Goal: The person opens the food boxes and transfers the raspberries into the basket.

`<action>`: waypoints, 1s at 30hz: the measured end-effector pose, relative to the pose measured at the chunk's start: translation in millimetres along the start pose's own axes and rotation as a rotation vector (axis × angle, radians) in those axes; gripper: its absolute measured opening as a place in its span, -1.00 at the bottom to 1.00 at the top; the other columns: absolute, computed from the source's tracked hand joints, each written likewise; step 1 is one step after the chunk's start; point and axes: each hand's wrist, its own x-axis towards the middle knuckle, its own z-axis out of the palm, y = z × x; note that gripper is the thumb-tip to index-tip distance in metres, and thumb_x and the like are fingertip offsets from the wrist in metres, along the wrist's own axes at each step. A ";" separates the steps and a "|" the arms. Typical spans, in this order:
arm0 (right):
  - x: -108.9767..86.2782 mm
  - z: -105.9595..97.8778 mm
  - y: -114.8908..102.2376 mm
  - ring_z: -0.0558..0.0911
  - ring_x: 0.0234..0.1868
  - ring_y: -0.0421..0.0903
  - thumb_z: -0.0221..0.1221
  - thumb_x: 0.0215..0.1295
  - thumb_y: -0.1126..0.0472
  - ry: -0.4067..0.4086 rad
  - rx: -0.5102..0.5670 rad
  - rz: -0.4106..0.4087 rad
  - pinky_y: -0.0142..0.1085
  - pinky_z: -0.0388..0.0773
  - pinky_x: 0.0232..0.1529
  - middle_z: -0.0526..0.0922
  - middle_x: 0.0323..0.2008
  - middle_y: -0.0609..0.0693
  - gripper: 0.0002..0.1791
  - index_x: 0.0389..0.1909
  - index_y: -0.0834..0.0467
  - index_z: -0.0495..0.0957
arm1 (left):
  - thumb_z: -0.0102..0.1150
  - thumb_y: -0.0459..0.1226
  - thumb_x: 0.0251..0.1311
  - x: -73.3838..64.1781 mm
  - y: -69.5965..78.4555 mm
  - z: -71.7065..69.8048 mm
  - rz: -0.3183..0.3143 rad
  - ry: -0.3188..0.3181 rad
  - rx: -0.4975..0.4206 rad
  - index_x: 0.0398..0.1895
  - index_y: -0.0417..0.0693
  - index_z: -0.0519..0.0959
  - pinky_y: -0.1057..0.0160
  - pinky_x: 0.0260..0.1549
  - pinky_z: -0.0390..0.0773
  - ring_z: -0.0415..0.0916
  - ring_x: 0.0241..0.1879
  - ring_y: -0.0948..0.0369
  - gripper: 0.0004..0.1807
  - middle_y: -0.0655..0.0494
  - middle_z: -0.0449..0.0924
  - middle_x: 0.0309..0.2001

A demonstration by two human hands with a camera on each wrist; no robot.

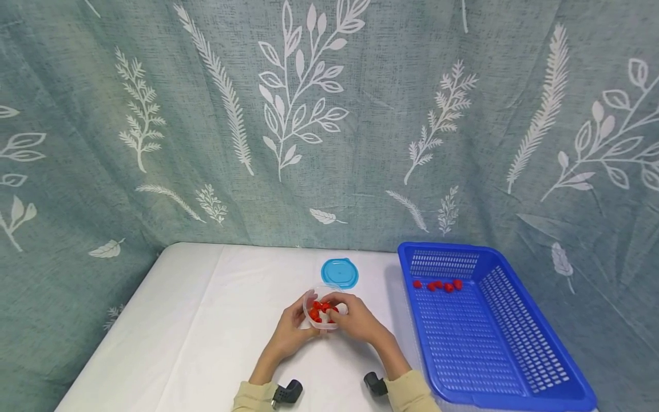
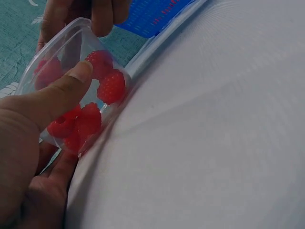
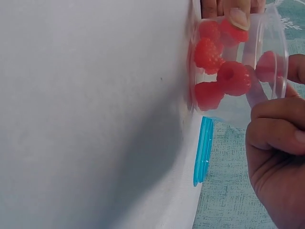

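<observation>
A clear plastic container (image 1: 307,306) with several red raspberries (image 2: 112,87) in it stands on the white cloth. My left hand (image 1: 290,333) grips it from the left, thumb (image 2: 71,88) along the near wall and fingers round the far side. From the right, my right hand (image 1: 357,320) reaches in over the rim. Its fingers pinch one raspberry (image 3: 268,66) high inside the container, above the others. The wall partly blurs those fingertips. Just behind the container lies a round blue lid (image 1: 340,273).
At the right a large blue plastic basket (image 1: 471,355) holds several raspberries (image 1: 448,287) near its far end. White cloth (image 1: 206,320) covers the table. A green leaf-patterned curtain (image 1: 309,200) hangs behind it.
</observation>
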 end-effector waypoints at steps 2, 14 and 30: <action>-1.2 -0.4 0.0 0.60 0.12 0.03 0.14 0.42 0.28 0.007 0.017 0.008 0.12 0.54 0.29 0.69 0.05 0.03 -0.72 0.09 0.19 0.62 | 0.49 -0.39 0.04 -0.2 -0.3 0.5 0.000 0.003 0.003 0.53 -0.14 0.26 -0.02 0.45 0.24 0.26 0.49 -0.06 -0.06 -0.11 0.40 0.43; -10.2 -4.9 -6.4 0.56 -0.03 -0.09 0.12 0.36 0.31 0.062 0.080 0.011 -0.17 0.57 0.09 0.67 -0.08 -0.03 -0.74 0.03 0.20 0.61 | 0.50 -0.43 0.01 0.6 0.3 1.8 0.016 0.008 -0.024 0.52 -0.18 0.26 -0.02 0.46 0.22 0.28 0.48 -0.06 -0.05 -0.15 0.42 0.41; -22.6 -20.6 -42.9 0.62 0.02 0.00 0.29 0.31 0.26 0.144 0.219 -0.013 -0.32 0.69 -0.22 0.70 -0.06 0.06 -0.76 -0.02 0.14 0.62 | 0.48 -0.43 0.04 -1.0 1.7 2.1 0.008 0.014 -0.012 0.53 -0.14 0.26 -0.05 0.46 0.23 0.28 0.48 -0.06 -0.06 -0.13 0.43 0.41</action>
